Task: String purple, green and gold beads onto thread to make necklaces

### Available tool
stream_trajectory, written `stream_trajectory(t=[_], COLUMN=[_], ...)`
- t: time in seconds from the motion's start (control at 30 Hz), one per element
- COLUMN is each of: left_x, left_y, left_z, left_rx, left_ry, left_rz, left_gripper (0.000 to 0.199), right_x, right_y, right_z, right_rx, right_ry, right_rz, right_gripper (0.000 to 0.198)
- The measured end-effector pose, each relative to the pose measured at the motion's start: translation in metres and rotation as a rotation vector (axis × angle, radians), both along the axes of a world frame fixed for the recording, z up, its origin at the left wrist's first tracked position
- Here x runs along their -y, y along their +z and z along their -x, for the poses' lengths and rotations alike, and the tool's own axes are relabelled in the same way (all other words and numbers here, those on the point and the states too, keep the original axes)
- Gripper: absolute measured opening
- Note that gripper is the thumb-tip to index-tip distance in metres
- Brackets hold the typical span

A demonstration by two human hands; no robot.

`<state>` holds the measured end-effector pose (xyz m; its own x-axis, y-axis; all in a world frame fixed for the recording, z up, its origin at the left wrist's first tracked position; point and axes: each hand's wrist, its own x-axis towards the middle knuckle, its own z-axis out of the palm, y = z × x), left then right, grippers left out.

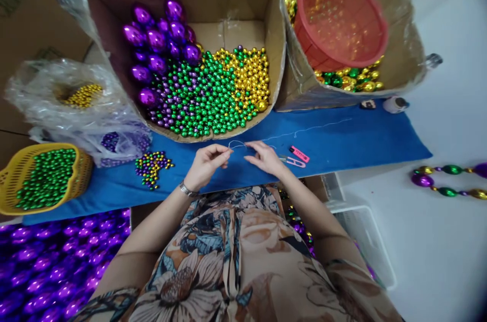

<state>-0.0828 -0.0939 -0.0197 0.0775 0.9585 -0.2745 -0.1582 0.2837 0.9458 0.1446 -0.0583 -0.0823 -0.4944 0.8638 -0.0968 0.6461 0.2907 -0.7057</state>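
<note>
My left hand (207, 162), with a watch on its wrist, pinches a thin white string (236, 141) between thumb and fingertips. From there the string arcs over to my right hand (265, 158), whose bent fingers hold it; the exact grip is hard to make out. A long string tail (315, 126) runs off to the right across the blue cloth (365, 144). Right beside my right hand lie small pink-handled scissors (296, 162) and a pink box-shaped item (299, 153). To the left of my left hand is a small pile of mixed gold, green and purple beads (151, 169).
Behind my hands stands a cardboard box (224, 134) of beads and large purple balls. A red basket (304, 53) rests in another box at right. At left are a yellow basket (81, 175) of green beads and plastic bags (34, 94). Purple beads (57, 266) fill the lower left.
</note>
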Motion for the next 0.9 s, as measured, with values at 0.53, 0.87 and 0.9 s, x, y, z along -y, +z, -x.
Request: stream_trajectory(t=[0.53,0.87,0.9], left_x=[0.003,0.029,0.037], left_y=[-0.014,-0.04,-0.042], left_z=[0.018,0.035,0.042], left_rx=[0.298,0.393,0.252], left_ry=[0.116,0.215,0.213], left_rz=[0.218,0.273,0.199], left_gripper=[0.041,0.041,0.04], right_x=[0.0,0.004,0.001], right_y=[0.056,0.051,0.051], right_z=[-0.033,0.093,0.093], right_rx=[0.385,0.05,0.021], right_ry=[0.091,0.744,0.741], right_rz=[-0.766,-1.049,-0.992], right_gripper=[0.041,0.031,0.029])
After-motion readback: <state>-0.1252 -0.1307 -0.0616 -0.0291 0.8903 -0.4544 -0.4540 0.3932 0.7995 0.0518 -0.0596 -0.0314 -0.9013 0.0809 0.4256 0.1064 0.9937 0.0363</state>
